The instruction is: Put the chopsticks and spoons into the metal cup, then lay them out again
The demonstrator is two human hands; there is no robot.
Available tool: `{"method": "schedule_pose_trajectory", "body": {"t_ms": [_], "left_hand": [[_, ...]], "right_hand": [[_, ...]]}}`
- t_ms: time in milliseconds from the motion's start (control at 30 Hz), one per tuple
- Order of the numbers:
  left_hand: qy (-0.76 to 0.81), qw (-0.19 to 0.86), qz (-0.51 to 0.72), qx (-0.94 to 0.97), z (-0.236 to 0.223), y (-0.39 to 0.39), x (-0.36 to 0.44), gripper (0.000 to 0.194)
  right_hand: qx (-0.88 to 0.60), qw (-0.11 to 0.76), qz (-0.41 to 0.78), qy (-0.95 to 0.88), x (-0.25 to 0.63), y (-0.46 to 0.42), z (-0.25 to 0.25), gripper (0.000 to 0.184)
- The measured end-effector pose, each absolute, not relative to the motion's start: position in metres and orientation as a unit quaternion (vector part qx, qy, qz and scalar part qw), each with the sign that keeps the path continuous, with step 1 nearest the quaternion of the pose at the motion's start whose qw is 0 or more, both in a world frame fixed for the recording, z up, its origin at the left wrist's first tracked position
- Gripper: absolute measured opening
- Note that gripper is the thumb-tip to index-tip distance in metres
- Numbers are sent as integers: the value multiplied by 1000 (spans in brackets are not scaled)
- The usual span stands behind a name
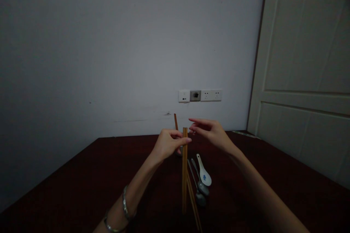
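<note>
In the head view my left hand (169,145) pinches a pair of wooden chopsticks (184,174) near their top ends, holding them upright. My right hand (213,134) hovers just right of the chopstick tops, fingers apart, with nothing in it. Further chopsticks (193,204) lie slanted on the dark red table, partly behind the held pair. To their right are two metal spoons (202,188) and a white soup spoon (203,173) with a blue mark. Behind my left hand a reddish-brown stick (175,122) stands tilted; its lower part is hidden.
The dark red table (123,178) reaches back to a pale wall (123,51). Sockets and a switch panel (211,95) are set low in that wall. A white panelled door (306,62) stands at the right, alongside the table.
</note>
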State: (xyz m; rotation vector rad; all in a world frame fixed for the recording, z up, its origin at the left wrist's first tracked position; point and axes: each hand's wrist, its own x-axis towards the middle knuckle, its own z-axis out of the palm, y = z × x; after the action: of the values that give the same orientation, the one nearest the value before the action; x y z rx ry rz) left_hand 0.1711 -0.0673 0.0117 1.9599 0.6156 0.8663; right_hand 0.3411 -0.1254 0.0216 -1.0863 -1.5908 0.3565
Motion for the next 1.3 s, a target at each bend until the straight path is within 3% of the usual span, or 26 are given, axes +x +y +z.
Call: {"method": "schedule_pose_trajectory", "body": {"t_ms": [200, 333, 667, 1300], "left_hand": [[256, 447, 369, 773, 16, -65, 168, 27], [257, 453, 378, 766, 15, -66, 169, 28], [253, 458, 403, 751, 10, -63, 172, 29], [242, 480, 398, 744, 7, -57, 174, 27]], "right_hand": [[-459, 497, 426, -600, 329, -126, -17, 32], [-424, 533, 506, -529, 316, -137, -35, 33], [-408, 606, 474, -492, 306, -140, -42, 28], [-445, 594, 413, -528, 296, -131, -48, 30]]}}
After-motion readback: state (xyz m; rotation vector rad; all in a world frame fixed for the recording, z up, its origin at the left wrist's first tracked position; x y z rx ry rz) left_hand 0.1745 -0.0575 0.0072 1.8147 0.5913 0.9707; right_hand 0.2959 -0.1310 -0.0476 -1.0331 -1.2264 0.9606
